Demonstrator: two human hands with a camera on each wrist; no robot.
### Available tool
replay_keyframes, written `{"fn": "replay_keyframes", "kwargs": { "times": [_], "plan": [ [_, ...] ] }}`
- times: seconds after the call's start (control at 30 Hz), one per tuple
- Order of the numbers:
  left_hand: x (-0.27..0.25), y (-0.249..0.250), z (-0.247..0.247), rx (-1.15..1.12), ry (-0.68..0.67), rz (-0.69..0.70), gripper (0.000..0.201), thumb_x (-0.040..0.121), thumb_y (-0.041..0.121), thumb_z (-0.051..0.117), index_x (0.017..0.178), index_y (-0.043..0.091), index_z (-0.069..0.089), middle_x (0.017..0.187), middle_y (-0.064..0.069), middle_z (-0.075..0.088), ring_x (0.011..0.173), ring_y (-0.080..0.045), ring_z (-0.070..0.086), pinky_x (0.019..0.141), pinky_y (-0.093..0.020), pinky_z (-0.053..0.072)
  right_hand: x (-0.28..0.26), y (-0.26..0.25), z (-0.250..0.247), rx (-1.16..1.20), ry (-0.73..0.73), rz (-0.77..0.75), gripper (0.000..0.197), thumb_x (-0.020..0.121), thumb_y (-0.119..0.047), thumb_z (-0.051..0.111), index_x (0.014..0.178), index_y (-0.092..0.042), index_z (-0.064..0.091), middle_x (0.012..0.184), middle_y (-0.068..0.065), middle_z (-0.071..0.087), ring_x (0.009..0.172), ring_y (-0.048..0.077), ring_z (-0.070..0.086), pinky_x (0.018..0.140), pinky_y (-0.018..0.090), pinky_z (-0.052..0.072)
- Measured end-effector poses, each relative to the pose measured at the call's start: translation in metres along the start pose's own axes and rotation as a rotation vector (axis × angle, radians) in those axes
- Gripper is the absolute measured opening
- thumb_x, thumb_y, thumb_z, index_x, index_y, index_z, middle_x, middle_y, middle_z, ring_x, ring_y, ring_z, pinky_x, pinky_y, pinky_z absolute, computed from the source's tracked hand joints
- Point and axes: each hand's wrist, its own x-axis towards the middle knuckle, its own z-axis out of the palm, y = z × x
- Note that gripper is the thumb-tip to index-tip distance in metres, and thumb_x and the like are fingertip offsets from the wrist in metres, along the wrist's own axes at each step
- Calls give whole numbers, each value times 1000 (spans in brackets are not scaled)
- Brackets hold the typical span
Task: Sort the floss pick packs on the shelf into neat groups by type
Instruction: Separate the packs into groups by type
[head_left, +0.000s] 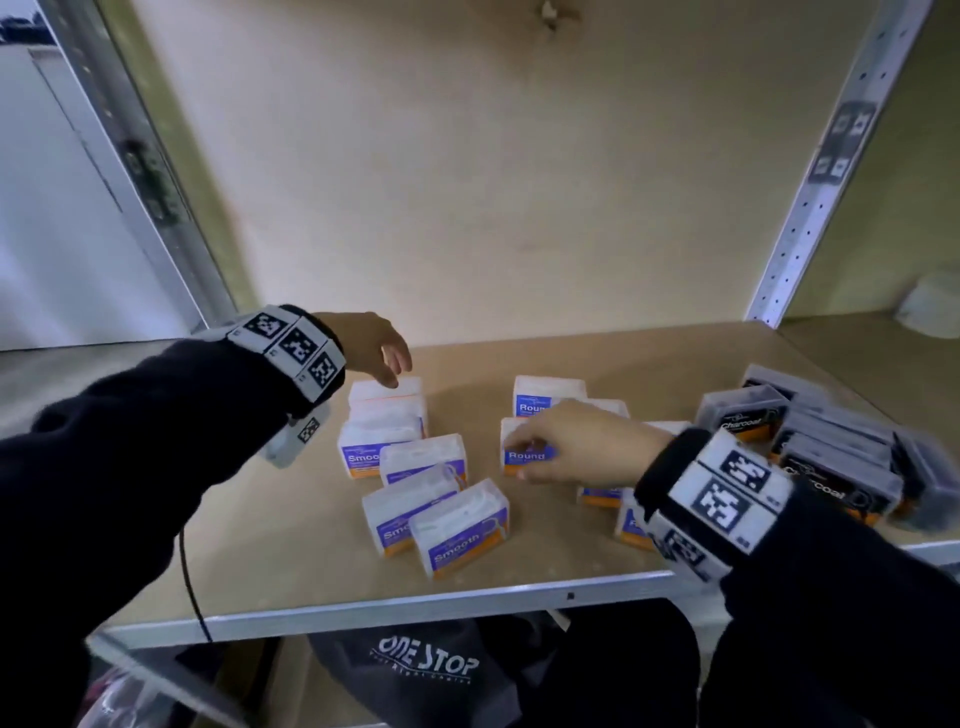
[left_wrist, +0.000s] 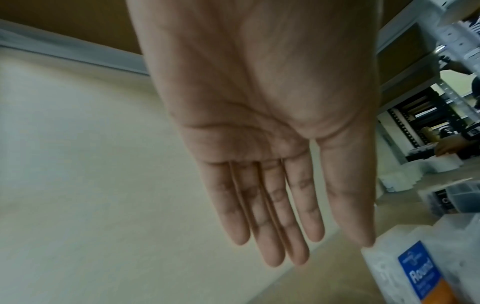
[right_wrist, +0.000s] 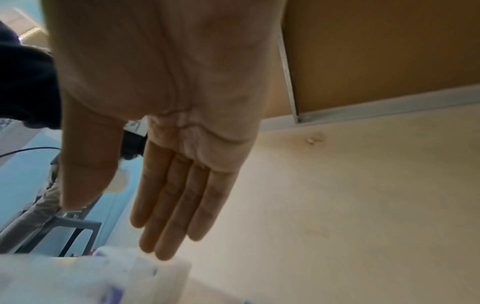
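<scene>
Several clear Smooth packs (head_left: 460, 525) with purple and orange labels stand in a loose cluster at the shelf's left middle. Round packs (head_left: 545, 397) (left_wrist: 420, 271) stand to their right, and dark Charcoal packs (head_left: 831, 478) (left_wrist: 446, 199) are piled at the far right. My left hand (head_left: 397, 371) (left_wrist: 322, 251) hovers with straight fingers over the rearmost Smooth pack (head_left: 384, 395), holding nothing. My right hand (head_left: 519, 457) (right_wrist: 114, 228) reaches over a front Round pack (head_left: 527, 457), fingers straight and thumb spread. That pack (right_wrist: 91, 277) shows blurred below the fingertips.
The wooden shelf board (head_left: 311, 519) has a metal front edge (head_left: 415, 605) and a pale back wall. A perforated upright (head_left: 810, 208) stands at the right rear. A dark bag printed ONE STOP (head_left: 426, 660) lies below the shelf. A black cable (head_left: 192, 587) hangs from my left sleeve.
</scene>
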Motion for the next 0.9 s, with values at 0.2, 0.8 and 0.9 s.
{"fn": "replay_keyframes", "kwargs": {
  "times": [0.2, 0.8, 0.9],
  "plan": [
    [10, -25, 12, -57, 11, -42, 38, 87, 12, 63, 125, 7, 58, 129, -10, 61, 119, -23, 57, 101, -27, 40, 61, -11, -34, -116, 29, -10, 42, 94, -23, 52, 132, -7, 52, 134, 9, 57, 120, 21, 53, 96, 26, 40],
    [30, -53, 50, -144, 11, 24, 37, 87, 14, 63, 124, 10, 60, 128, -10, 59, 100, -17, 57, 83, -15, 35, 212, -21, -13, -169, -52, -87, 35, 93, -11, 52, 128, -9, 58, 139, 10, 54, 124, 29, 52, 106, 34, 41],
    [32, -56, 50, -166, 12, 28, 37, 87, 15, 64, 123, 11, 60, 127, -12, 59, 111, -24, 58, 80, -13, 34, 209, -11, -16, -196, -39, -116, 32, 93, -14, 54, 121, -4, 63, 132, 12, 60, 119, 29, 55, 96, 29, 41]
  ]
}}
